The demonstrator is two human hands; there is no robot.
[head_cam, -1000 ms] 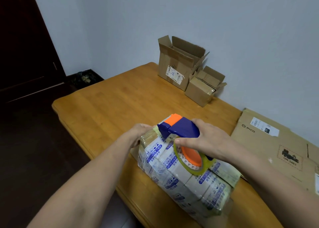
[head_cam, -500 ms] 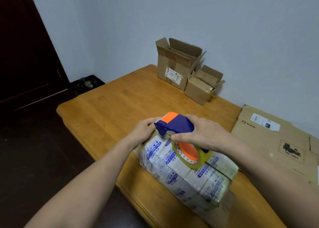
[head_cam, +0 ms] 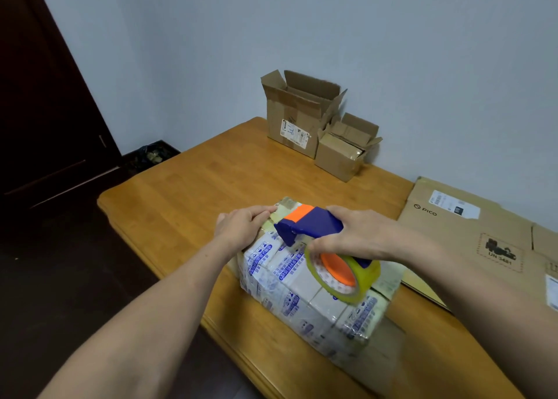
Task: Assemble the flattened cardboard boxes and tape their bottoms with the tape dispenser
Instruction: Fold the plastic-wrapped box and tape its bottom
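Note:
A cardboard box [head_cam: 305, 293] covered in old blue-printed tape lies on the wooden table [head_cam: 193, 193] near its front edge. My right hand [head_cam: 359, 235] grips a blue and orange tape dispenser [head_cam: 314, 225] with a yellowish tape roll [head_cam: 344, 275], held over the box top, its blade end toward the far left corner. My left hand [head_cam: 241, 226] rests on the box's far left end, fingers laid over the top edge beside the dispenser's nose.
Two assembled open-topped boxes, a larger box [head_cam: 297, 111] and a smaller box [head_cam: 347, 148], stand at the back by the wall. Flattened cardboard boxes [head_cam: 471, 232] lie at the right. A dark door [head_cam: 45, 96] and dark floor are on the left.
The dispenser in my right hand has shifted slightly toward the box's far left end, and my left hand has moved up to the top edge there. The camera has come closer.

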